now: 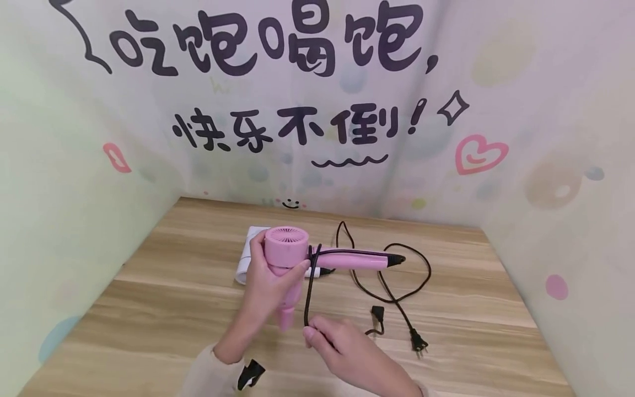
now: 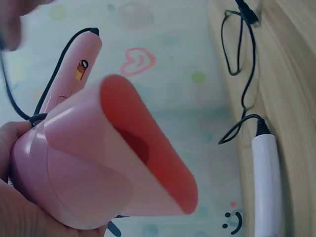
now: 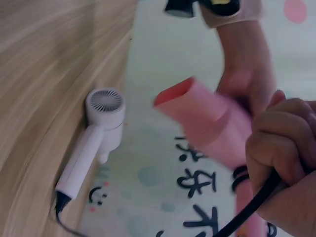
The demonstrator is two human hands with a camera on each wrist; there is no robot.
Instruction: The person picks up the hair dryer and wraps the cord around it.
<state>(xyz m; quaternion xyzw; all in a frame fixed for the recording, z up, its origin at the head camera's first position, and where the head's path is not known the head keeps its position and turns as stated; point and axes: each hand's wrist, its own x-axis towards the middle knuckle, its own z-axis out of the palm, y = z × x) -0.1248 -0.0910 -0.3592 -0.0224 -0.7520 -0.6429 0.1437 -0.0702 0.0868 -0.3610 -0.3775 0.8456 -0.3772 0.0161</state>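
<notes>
A pink hair dryer (image 1: 286, 251) with a flat nozzle (image 2: 148, 148) is held up over the table, my left hand (image 1: 263, 281) gripping it round its body. Its handle (image 1: 354, 259) points right in the head view. The black cord (image 1: 308, 298) runs back along that handle and loops round it close to the body. Part of the cord is pinched in the curled fingers of my right hand (image 1: 347, 353), below and right of the dryer. A black plug (image 1: 377, 313) on a short stretch of cord shows just beyond the right hand.
Behind the pink dryer a white hair dryer (image 3: 105, 116) lies on the wooden table (image 1: 163, 309). Its black cord (image 1: 429, 270) curls across the right side and ends in a two-pin plug (image 1: 418, 342). Printed cloth walls (image 1: 297, 182) close in the table at the back and sides.
</notes>
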